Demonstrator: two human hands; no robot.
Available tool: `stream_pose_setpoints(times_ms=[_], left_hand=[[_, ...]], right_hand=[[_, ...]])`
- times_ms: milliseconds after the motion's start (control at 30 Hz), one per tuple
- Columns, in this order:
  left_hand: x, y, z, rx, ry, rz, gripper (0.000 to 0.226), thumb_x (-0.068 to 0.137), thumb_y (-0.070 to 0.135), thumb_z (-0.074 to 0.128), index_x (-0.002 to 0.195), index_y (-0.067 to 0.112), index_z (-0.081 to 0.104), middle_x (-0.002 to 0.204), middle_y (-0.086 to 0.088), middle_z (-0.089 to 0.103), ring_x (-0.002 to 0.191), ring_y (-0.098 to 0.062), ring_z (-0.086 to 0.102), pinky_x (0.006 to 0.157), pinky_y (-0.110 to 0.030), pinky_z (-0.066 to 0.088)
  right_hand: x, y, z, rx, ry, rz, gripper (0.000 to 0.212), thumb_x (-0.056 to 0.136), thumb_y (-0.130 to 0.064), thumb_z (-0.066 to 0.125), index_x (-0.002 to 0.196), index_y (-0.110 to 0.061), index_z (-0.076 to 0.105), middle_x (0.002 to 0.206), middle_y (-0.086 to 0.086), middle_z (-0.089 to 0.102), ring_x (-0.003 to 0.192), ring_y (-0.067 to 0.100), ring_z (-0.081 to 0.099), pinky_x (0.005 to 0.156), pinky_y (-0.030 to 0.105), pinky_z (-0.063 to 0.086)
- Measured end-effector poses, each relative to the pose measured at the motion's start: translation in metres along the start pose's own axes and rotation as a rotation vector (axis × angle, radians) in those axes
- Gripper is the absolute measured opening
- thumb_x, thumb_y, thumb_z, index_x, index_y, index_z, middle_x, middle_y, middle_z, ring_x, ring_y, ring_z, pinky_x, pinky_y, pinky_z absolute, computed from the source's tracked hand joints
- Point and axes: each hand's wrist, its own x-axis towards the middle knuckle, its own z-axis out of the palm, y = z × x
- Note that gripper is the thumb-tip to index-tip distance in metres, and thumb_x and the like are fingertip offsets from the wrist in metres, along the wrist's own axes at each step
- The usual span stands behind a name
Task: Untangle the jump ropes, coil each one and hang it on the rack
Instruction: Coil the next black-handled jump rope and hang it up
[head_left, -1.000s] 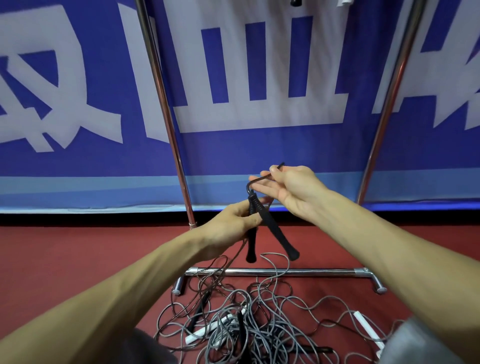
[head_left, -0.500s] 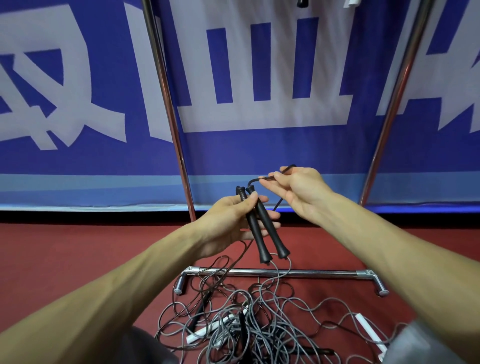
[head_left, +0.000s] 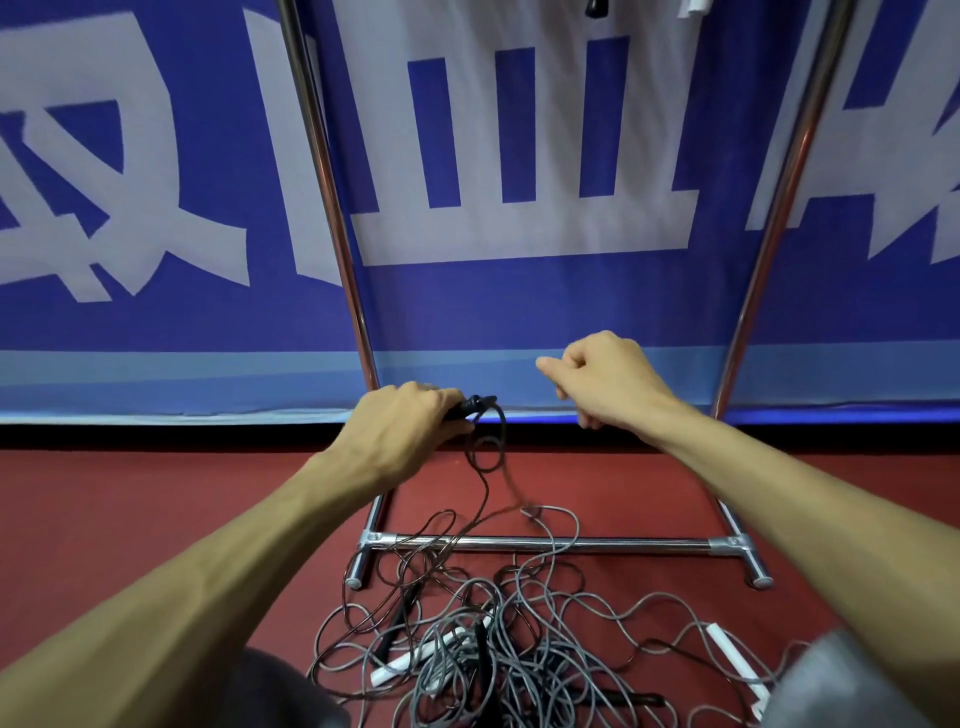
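1. Gripping a pair of slim black jump-rope handles (head_left: 474, 404), the left hand (head_left: 410, 423) is curled tightly round them with its back turned up. Only the handle tips poke out past the fingers on the right side.
2. From those tips a thin dark cord (head_left: 503, 428) drops into a small loop just below the hand. It then trails down over the low bar of the rack and into the heap on the floor.
3. The right hand (head_left: 608, 384) is raised near the handles but apart from them, fingers curled into the palm and thumb pointing left. Nothing is visible in its grasp.
4. The shiny chrome tube rack (head_left: 571, 544) stands on the dark red floor (head_left: 104, 519) in front of a blue banner with large white characters (head_left: 519, 291). Its two posts rise on either side of the hands.
5. A tangled heap of grey and dark jump-rope cords (head_left: 519, 639) lies on the near side of the low bar, with a few strands draped across it. White plastic handles (head_left: 415, 670) and a black handle (head_left: 396, 626) are buried in the heap.
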Motion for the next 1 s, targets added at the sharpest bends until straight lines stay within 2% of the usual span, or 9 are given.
stream_pose_setpoints(times_ms=[67, 200, 300, 400, 500, 600, 733, 867, 1000], left_hand=[[0.001, 0.003, -0.003, 0.038, 0.043, 0.062, 0.036, 0.098, 0.053, 0.040, 0.114, 0.027, 0.058, 0.103, 0.002, 0.062, 0.093, -0.031, 0.062, 0.064, -0.032, 0.036], [0.002, 0.009, -0.004, 0.031, 0.155, 0.117, 0.039, 0.095, 0.057, 0.039, 0.117, 0.031, 0.060, 0.102, 0.003, 0.060, 0.089, -0.029, 0.063, 0.060, -0.030, 0.033], [0.001, 0.008, -0.004, 0.012, 0.187, 0.119, 0.041, 0.094, 0.057, 0.042, 0.118, 0.031, 0.062, 0.103, 0.004, 0.060, 0.089, -0.028, 0.063, 0.060, -0.030, 0.033], [0.000, 0.004, -0.003, -0.013, 0.182, 0.122, 0.048, 0.090, 0.062, 0.039, 0.119, 0.031, 0.063, 0.104, 0.004, 0.062, 0.090, -0.027, 0.063, 0.061, -0.031, 0.038], [0.001, 0.000, -0.001, -0.104, 0.255, 0.126, 0.038, 0.092, 0.055, 0.048, 0.112, 0.028, 0.067, 0.093, 0.002, 0.062, 0.084, -0.028, 0.062, 0.058, -0.032, 0.038], [0.001, 0.001, -0.001, -0.174, 0.359, 0.146, 0.025, 0.092, 0.045, 0.058, 0.105, 0.027, 0.070, 0.085, 0.003, 0.062, 0.076, -0.027, 0.061, 0.054, -0.031, 0.037], [0.001, 0.002, -0.003, -0.169, 0.340, 0.065, 0.026, 0.093, 0.047, 0.056, 0.104, 0.028, 0.070, 0.085, 0.002, 0.061, 0.078, -0.027, 0.060, 0.057, -0.033, 0.041], [0.002, 0.003, -0.002, -0.109, 0.290, 0.038, 0.029, 0.095, 0.047, 0.052, 0.111, 0.028, 0.067, 0.089, 0.002, 0.060, 0.082, -0.027, 0.059, 0.061, -0.036, 0.045], [0.002, 0.006, -0.002, -0.128, 0.255, 0.015, 0.030, 0.096, 0.047, 0.052, 0.116, 0.029, 0.065, 0.092, 0.003, 0.058, 0.084, -0.025, 0.059, 0.063, -0.035, 0.045]], right_hand=[[0.000, -0.006, 0.005, 0.172, 0.030, -0.079, 0.037, 0.096, -0.033, 0.053, 0.074, -0.005, 0.065, 0.050, -0.008, 0.056, 0.050, 0.014, 0.054, 0.064, 0.029, 0.055], [0.000, -0.013, 0.015, 0.450, -0.222, -0.060, 0.044, 0.102, -0.039, 0.040, 0.074, -0.015, 0.064, 0.080, -0.001, 0.069, 0.080, 0.016, 0.066, 0.091, 0.038, 0.054], [-0.004, -0.010, 0.013, 0.569, -0.455, 0.029, 0.059, 0.103, -0.047, 0.029, 0.071, -0.008, 0.060, 0.070, 0.011, 0.066, 0.071, 0.024, 0.067, 0.084, 0.030, 0.054], [-0.006, -0.010, 0.009, 0.650, -0.525, 0.049, 0.059, 0.101, -0.052, 0.030, 0.070, -0.008, 0.055, 0.054, 0.005, 0.053, 0.065, 0.027, 0.068, 0.076, 0.031, 0.056], [-0.005, -0.012, 0.011, 0.644, -0.438, 0.028, 0.045, 0.100, -0.049, 0.039, 0.084, -0.009, 0.055, 0.075, 0.010, 0.058, 0.073, 0.024, 0.065, 0.090, 0.045, 0.056], [-0.009, -0.013, 0.016, 0.614, -0.508, 0.032, 0.046, 0.099, -0.053, 0.035, 0.091, -0.014, 0.059, 0.101, 0.012, 0.070, 0.094, 0.023, 0.069, 0.094, 0.041, 0.054], [-0.013, -0.016, 0.016, 0.710, -0.602, 0.024, 0.061, 0.098, -0.057, 0.030, 0.073, -0.011, 0.061, 0.085, 0.014, 0.074, 0.096, 0.025, 0.069, 0.095, 0.033, 0.052], [-0.014, -0.021, 0.018, 0.732, -0.518, -0.022, 0.047, 0.098, -0.050, 0.042, 0.068, -0.013, 0.045, 0.056, 0.010, 0.060, 0.078, 0.031, 0.072, 0.074, 0.030, 0.053], [-0.014, -0.019, 0.017, 0.729, -0.446, -0.037, 0.033, 0.097, -0.039, 0.053, 0.081, -0.011, 0.050, 0.053, 0.005, 0.056, 0.066, 0.029, 0.069, 0.069, 0.035, 0.054]])
